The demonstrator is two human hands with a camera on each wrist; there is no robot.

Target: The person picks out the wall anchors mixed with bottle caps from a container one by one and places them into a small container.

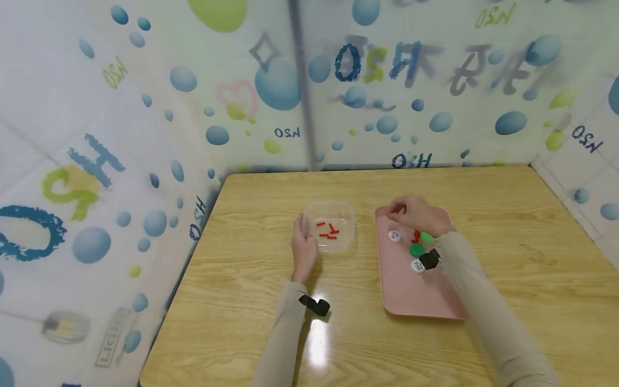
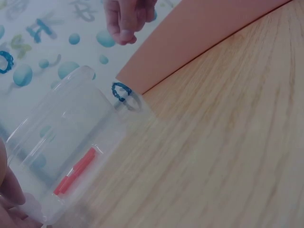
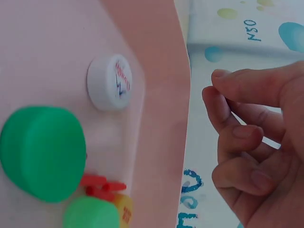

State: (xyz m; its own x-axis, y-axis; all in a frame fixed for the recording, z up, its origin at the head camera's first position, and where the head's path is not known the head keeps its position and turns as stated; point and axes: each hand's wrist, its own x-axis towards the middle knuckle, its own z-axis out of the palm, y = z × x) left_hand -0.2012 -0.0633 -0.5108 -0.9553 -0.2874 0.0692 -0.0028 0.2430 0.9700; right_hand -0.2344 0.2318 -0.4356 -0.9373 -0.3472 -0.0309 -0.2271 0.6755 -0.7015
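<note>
My left hand (image 1: 304, 250) grips the left side of a clear plastic container (image 1: 350, 226), which holds several short red sticks (image 1: 331, 237). In the left wrist view the red sticks (image 2: 76, 172) show through its wall. The right hand (image 1: 417, 216) is above the far part of a pink tray (image 1: 411, 298). Its fingers are loosely bent in the right wrist view, thumb close to the forefinger, and I see nothing held. Near it on the tray lie a white bottle cap (image 1: 394, 236), more red sticks (image 1: 416, 236), a light green piece (image 1: 426, 237) and a green cap (image 1: 417, 250).
A second white cap (image 1: 418, 266) lies nearer on the tray, beside the right wrist's black camera (image 1: 429, 260). A yellow piece (image 3: 126, 211) shows by the red sticks in the right wrist view. Wooden table (image 1: 232, 258) surrounds the container and tray; a patterned curtain (image 1: 338, 123) hangs behind.
</note>
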